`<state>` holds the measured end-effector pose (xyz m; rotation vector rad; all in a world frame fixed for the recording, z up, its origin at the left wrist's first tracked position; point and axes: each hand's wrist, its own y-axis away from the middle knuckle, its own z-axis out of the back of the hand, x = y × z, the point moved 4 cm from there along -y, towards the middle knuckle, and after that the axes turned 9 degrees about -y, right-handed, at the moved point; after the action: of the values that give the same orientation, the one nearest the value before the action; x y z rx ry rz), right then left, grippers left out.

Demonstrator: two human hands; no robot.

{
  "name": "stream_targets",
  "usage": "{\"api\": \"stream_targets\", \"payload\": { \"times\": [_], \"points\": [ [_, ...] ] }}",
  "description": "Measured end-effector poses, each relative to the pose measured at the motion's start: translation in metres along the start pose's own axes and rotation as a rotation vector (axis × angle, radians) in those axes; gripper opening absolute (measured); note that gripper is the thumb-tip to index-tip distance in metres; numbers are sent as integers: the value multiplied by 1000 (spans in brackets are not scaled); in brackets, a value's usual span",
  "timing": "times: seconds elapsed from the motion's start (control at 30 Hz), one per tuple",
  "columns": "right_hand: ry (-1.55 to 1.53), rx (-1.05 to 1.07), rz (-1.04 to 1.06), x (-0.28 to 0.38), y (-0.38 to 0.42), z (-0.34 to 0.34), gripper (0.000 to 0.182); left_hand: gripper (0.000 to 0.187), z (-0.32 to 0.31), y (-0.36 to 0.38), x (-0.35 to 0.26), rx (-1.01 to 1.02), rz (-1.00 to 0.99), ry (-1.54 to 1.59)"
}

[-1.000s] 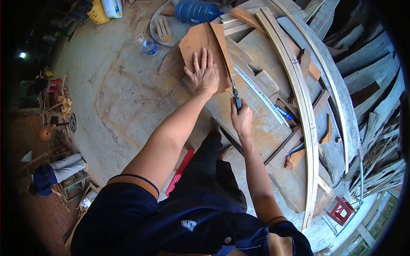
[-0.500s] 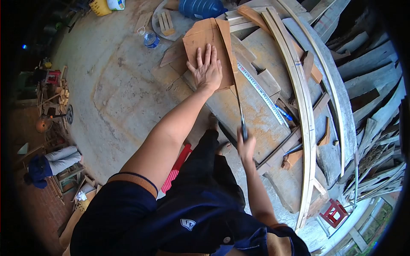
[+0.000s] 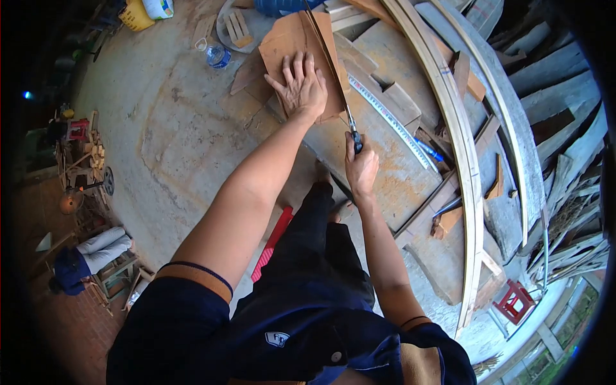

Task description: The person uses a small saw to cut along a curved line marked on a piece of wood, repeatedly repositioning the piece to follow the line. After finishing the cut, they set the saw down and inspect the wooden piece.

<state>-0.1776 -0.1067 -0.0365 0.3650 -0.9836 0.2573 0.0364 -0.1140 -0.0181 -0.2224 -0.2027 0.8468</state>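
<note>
My left hand (image 3: 301, 88) lies with fingers spread on a reddish-brown wooden board (image 3: 282, 45), pressing it against the work surface (image 3: 385, 186). In my right hand (image 3: 361, 165) is the dark handle of a handsaw (image 3: 335, 72), fingers wrapped around it. The long narrow blade runs along the board's right part, in or over a lengthwise cut; its far tip reaches past the board's top edge. To the right of the saw, a steel ruler or tape (image 3: 393, 122) lies on the surface, with a blue pen or marker (image 3: 428, 151) near its lower end.
Long curved wooden strips (image 3: 463, 160) lie along the right side, with stacked planks (image 3: 558, 96) beyond. A water bottle (image 3: 218, 58) and a large blue jug (image 3: 282, 6) stand past the board. A red stool (image 3: 513, 301) is lower right. Another person (image 3: 86, 256) bends over at far left.
My right hand has pushed the saw forward and away from my body, so the blade now extends beyond the board's far edge. My left hand stays on the board; the view has shifted slightly.
</note>
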Motion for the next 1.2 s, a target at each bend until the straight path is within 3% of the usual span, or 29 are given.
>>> {"api": "stream_targets", "payload": {
  "times": [0.13,0.17,0.33,0.53,0.63,0.77,0.83,0.93,1.1,1.2],
  "points": [
    [83,-10,81,-27,28,10,27,60,-10,-4,1,0,-24,-3],
    [97,5,92,-45,46,21,25,62,-1,-5,-1,90,-24,-75],
    [63,63,36,-92,124,71,13,60,-2,-5,0,28,-36,-73],
    [65,47,116,-14,-5,4,31,60,2,-4,-1,11,-72,-51],
    [33,-10,152,11,-17,-4,31,60,-2,-3,-1,8,-66,-53],
    [134,118,-27,-52,57,32,28,61,-4,-4,-1,18,-60,-50],
    [85,82,40,-93,113,60,22,61,0,-5,-3,46,-53,-69],
    [21,148,-40,-91,134,80,17,61,3,-4,-2,67,-56,-106],
    [-9,100,106,-12,3,19,27,61,1,-3,-2,47,-69,-101],
    [-24,56,115,9,-11,3,30,60,2,-3,-3,53,-56,-104]
  ]
}}
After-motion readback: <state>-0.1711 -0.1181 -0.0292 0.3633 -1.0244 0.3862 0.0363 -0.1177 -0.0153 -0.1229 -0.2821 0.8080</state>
